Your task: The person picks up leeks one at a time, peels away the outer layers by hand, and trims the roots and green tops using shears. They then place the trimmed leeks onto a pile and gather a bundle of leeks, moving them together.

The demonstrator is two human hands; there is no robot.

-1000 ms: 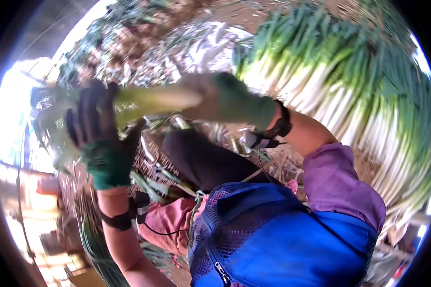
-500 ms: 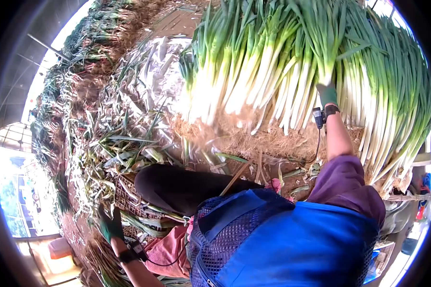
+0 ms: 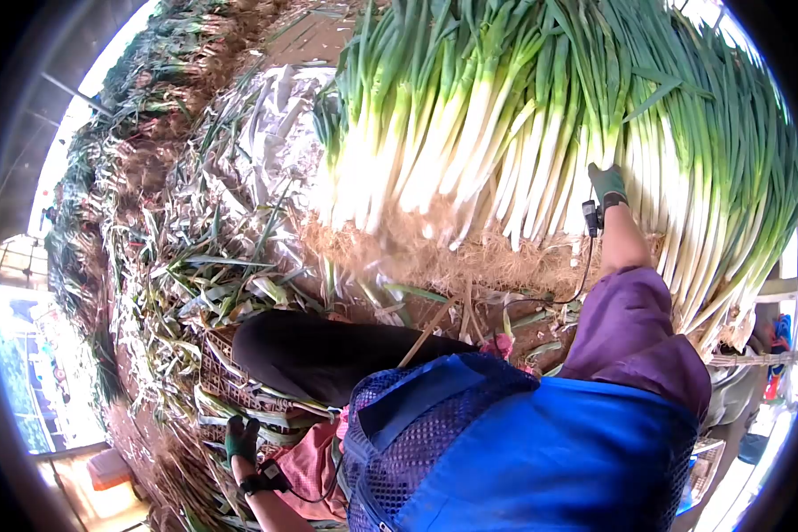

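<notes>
Long leeks (image 3: 532, 151) lie side by side in a broad heap, green leaves away from me, white stalks and roots toward me. My right hand (image 3: 607, 184), in a green glove with a dark wrist strap, rests against the white stalks right of the middle. Its thumb and fingers look apart, with nothing clearly gripped. Low on the left, my left hand (image 3: 241, 441), also green-gloved, is raised beside a pink cloth (image 3: 306, 470) near my lap. A gap shows between its thumb and fingers, and I see nothing held there.
Stripped leaves (image 3: 213, 284) litter the ground on the left around a woven basket (image 3: 226, 372) by my leg. Another row of leeks (image 3: 133, 133) lies at the far left. A wooden stick (image 3: 430, 330) stands near my knee.
My left hand has moved right and down, closer to the pink cloth, its fingers less spread. My right hand has drawn slightly back from the leek leaves. The view has shifted a little.
</notes>
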